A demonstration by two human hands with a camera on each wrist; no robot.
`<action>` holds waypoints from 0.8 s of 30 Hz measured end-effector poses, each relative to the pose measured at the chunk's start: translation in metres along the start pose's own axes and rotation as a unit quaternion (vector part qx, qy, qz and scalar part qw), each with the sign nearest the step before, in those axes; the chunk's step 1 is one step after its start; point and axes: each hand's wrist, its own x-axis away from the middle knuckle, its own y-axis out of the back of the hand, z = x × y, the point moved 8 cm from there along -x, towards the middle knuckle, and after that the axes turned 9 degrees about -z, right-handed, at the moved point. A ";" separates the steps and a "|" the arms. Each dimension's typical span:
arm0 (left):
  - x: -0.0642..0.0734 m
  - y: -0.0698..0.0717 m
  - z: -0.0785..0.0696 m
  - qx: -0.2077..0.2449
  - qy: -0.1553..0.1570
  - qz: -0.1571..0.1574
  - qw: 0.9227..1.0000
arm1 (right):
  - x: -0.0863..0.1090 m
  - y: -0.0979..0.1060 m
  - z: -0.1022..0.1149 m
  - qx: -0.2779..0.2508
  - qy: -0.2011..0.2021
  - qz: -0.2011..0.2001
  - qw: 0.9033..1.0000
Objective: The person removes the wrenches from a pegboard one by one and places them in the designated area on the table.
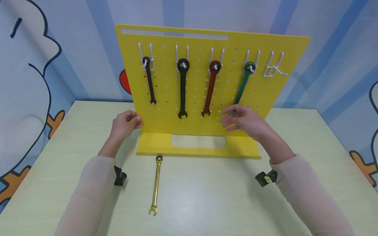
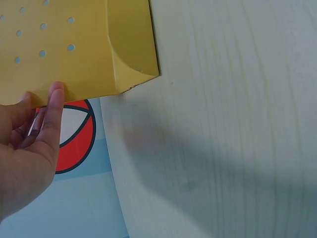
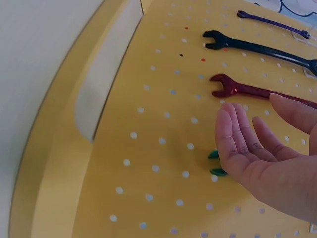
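A yellow pegboard (image 1: 195, 126) stands on the table with its base toward me. My left hand (image 1: 125, 124) pinches its left edge low down; in the left wrist view the fingertips (image 2: 57, 88) overlap the board's edge. My right hand (image 1: 243, 120) hovers at the lower end of a green wrench (image 1: 242, 83), fingers loosely bent and holding nothing. In the right wrist view it covers most of that wrench, whose jaw end (image 3: 216, 163) peeks out. Also hanging from hooks are a red wrench (image 1: 211, 90), a black wrench (image 1: 182, 88) and a smaller dark purple wrench (image 1: 150, 82).
A gold wrench (image 1: 156, 185) lies on the table (image 1: 206, 193) in front of the base. The rightmost hook (image 1: 274, 67) bears no wrench. Behind the board rises a blue striped backdrop (image 1: 206, 13) with cartoon figures.
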 end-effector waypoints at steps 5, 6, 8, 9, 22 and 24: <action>0.001 0.001 -0.001 0.000 0.004 0.003 1.000 | 0.002 0.017 0.006 -0.011 -0.001 -0.016 1.000; 0.001 0.001 -0.001 0.000 0.004 0.004 1.000 | 0.003 0.020 0.007 -0.011 0.000 -0.020 1.000; 0.001 0.001 0.000 -0.001 0.005 0.004 1.000 | 0.004 0.026 0.008 -0.010 0.000 -0.030 0.999; 0.001 0.001 0.000 -0.002 0.005 0.005 1.000 | 0.004 0.029 0.009 -0.012 0.001 -0.034 0.999; 0.002 0.001 -0.002 0.001 0.000 0.004 1.000 | 0.005 0.052 0.023 -0.045 0.038 -0.097 0.994; 0.002 0.001 -0.002 0.001 0.001 0.004 1.000 | 0.005 0.054 0.024 -0.043 0.039 -0.104 0.993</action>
